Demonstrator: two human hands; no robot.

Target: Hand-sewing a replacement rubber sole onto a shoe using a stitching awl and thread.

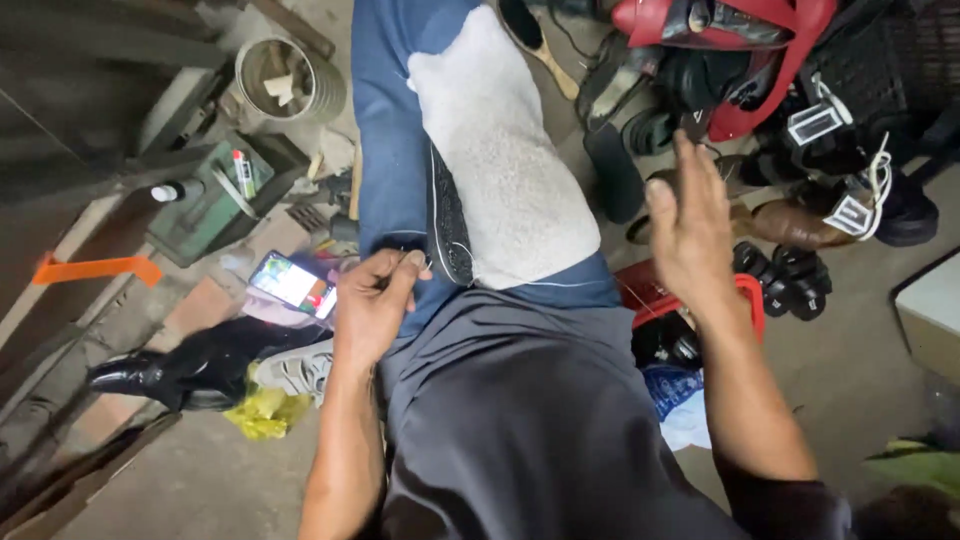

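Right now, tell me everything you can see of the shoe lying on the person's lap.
The shoe lies on its side on the blue-trousered thigh, its black patterned sole edge facing left. A grey-white fuzzy cloth covers most of its upper, so the rest of the shoe is hidden. The left hand pinches something small right by the heel end of the sole. The right hand is raised, open and apart from it.

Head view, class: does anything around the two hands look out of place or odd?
Yes. A lit phone lies on the floor among shoes and a yellow bag, beside the left hand, which pinches at the shoe lying on the lap. The right hand is raised, open, holding nothing.
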